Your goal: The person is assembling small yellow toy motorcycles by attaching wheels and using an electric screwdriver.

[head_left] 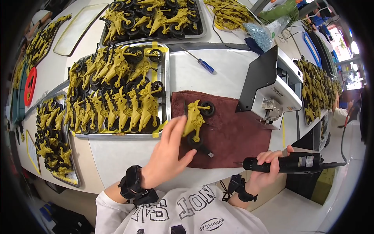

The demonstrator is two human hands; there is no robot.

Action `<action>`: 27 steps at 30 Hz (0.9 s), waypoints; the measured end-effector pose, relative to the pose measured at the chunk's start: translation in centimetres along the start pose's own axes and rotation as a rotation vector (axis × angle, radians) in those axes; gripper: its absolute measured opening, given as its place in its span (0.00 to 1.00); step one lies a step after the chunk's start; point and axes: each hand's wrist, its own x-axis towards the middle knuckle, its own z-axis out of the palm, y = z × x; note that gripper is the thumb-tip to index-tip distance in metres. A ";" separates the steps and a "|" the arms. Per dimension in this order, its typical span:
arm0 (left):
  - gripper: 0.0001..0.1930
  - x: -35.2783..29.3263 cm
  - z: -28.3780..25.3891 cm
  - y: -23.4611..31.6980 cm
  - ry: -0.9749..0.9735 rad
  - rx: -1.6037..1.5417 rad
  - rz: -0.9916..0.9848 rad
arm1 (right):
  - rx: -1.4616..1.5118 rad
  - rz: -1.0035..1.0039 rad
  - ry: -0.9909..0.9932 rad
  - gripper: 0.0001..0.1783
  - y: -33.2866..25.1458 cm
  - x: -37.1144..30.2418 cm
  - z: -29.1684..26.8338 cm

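Note:
A yellow toy motorcycle (193, 119) with black wheels lies on a dark red cloth (237, 136). My left hand (165, 146) is beside its left edge, thumb and fingers apart; the fingertips are at or very near the toy, and actual contact is hard to tell. In my right hand (267, 165) is a black electric screwdriver (300, 162), held level over the cloth's lower right corner. Its thin bit points left, toward the toy, well apart from it. A small dark piece with a light tip (207, 151) lies just below the toy's lower wheel.
Left of the cloth, a metal tray (168, 89) holds rows of similar toy motorcycles; another tray (203, 23) stands behind it. A blue-handled screwdriver (205, 65) lies beyond the cloth. A white and black machine (269, 93) stands at the right. The power tool's cord (343, 144) runs up the right side.

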 end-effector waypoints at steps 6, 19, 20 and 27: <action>0.33 1.5 0.6 -1.1 0.000 0.208 0.244 | -0.014 0.007 0.001 0.33 0.4 0.0 0.4; 0.33 2.6 1.7 -1.7 0.094 0.595 0.356 | 0.006 0.053 -0.095 0.35 0.8 -0.9 2.4; 0.33 2.5 1.5 -1.6 0.097 0.597 0.354 | 0.018 0.063 -0.086 0.35 0.8 -0.9 2.5; 0.37 1.4 0.9 -1.5 -0.049 0.462 0.328 | 0.029 0.050 -0.100 0.35 0.7 -1.1 2.4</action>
